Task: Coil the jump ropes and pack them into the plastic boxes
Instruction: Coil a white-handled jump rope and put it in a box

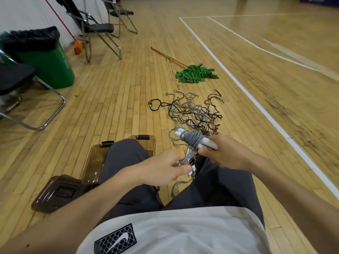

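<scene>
Centrally, a seated person's two bare hands are seen from above, over dark-trousered knees. A coiled jump rope (194, 139), grey cord wound tightly round its white handles, is gripped in the right hand (225, 153), fingers curled about the handle ends. The loose cord (180, 162) trailing from that coil is pinched between thumb and fingers of the left hand (161, 167).

One logo can be read: a white swoosh in a dark netted square (117, 239) on the pale shirt at the bottom edge. White markings are printed on the green bin (45, 59) at the upper left, but they are too blurred to read.

Just beyond the hands, a tangle of ropes (196, 112), grey and dark brown, is spread on the wooden floor (119, 88). Two smoky brown plastic boxes (95, 162) are set open to the left of centre, partly hidden by the knee, with a matching lid (56, 193) lying beside them at lower left. Further back a green mop (196, 73) is laid flat. Folding chairs (99, 28) are lined along the upper left, and a white court line (256, 103) is painted diagonally across the right.
</scene>
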`<state>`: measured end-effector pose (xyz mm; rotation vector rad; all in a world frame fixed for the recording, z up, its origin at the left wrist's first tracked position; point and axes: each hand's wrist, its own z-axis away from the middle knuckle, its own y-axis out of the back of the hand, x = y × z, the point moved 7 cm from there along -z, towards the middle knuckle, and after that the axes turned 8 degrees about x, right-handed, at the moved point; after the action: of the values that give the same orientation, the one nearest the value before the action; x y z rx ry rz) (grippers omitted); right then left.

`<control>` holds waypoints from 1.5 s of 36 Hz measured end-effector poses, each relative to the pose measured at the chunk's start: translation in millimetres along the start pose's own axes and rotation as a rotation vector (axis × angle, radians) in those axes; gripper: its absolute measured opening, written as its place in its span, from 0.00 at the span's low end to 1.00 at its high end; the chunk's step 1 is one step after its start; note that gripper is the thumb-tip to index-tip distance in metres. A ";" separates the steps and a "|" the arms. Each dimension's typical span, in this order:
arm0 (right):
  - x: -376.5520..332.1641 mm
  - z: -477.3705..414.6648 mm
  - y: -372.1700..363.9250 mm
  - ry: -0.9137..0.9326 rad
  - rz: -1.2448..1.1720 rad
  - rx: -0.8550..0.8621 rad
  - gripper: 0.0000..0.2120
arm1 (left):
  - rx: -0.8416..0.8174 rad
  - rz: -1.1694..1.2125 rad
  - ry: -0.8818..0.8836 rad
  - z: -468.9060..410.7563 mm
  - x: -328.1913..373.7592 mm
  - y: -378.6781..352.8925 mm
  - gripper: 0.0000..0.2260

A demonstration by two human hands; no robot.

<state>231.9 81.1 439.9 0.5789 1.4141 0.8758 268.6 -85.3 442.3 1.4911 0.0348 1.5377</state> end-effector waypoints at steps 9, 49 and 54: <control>-16.2 11.4 -12.1 -0.022 0.071 -0.250 0.13 | 0.123 -0.441 -0.153 2.5 34.4 35.9 0.18; -92.4 41.2 4.3 0.301 -0.413 -0.322 0.11 | 0.209 0.372 0.094 -74.4 -120.0 54.0 0.14; -84.3 35.7 6.0 0.215 -0.421 -0.268 0.06 | 0.235 0.430 -0.017 -22.2 -12.4 43.2 0.08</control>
<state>271.0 22.4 498.6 -0.0219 1.5065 0.7831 223.3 -103.8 453.4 1.7790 -0.1265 1.9139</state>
